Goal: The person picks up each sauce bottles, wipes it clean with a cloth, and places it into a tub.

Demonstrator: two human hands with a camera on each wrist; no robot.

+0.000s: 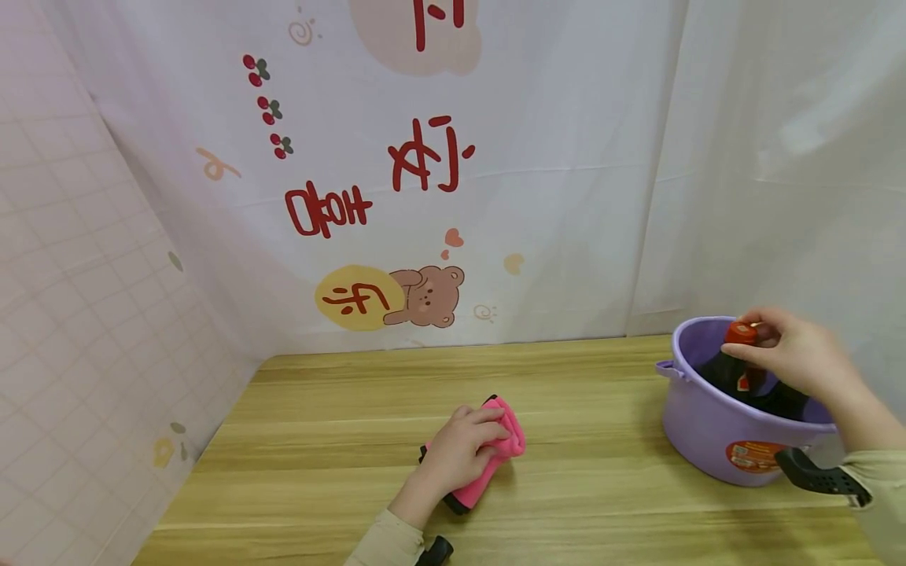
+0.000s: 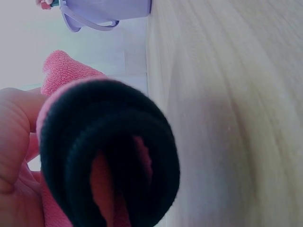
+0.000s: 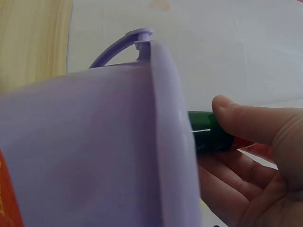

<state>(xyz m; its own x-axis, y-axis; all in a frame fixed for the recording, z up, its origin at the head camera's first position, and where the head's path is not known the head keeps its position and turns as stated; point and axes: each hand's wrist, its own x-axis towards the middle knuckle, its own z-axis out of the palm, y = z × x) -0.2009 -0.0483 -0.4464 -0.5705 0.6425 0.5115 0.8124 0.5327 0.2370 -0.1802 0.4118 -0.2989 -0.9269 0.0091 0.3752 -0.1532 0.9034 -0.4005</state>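
Observation:
My left hand (image 1: 462,448) grips a folded pink towel (image 1: 487,472) with black edging, low over the wooden table. Seen end-on in the left wrist view, the towel's black edge (image 2: 106,101) makes a rolled loop beside the fingers. At the right, my right hand (image 1: 803,354) pinches the red cap (image 1: 741,332) of a dark green bottle (image 1: 723,373) inside a purple bucket (image 1: 715,444). The right wrist view shows the green bottle neck (image 3: 208,132) between thumb and fingers, just past the bucket's rim. The bottle's lower part is hidden by the bucket.
Another dark item (image 1: 782,401) lies in the bucket beside the bottle; its kind is unclear. The bucket's handle (image 3: 113,51) hangs at its side. A printed white curtain (image 1: 566,196) stands behind the wooden table (image 1: 340,424), and a checked cloth (image 1: 85,314) runs along the left.

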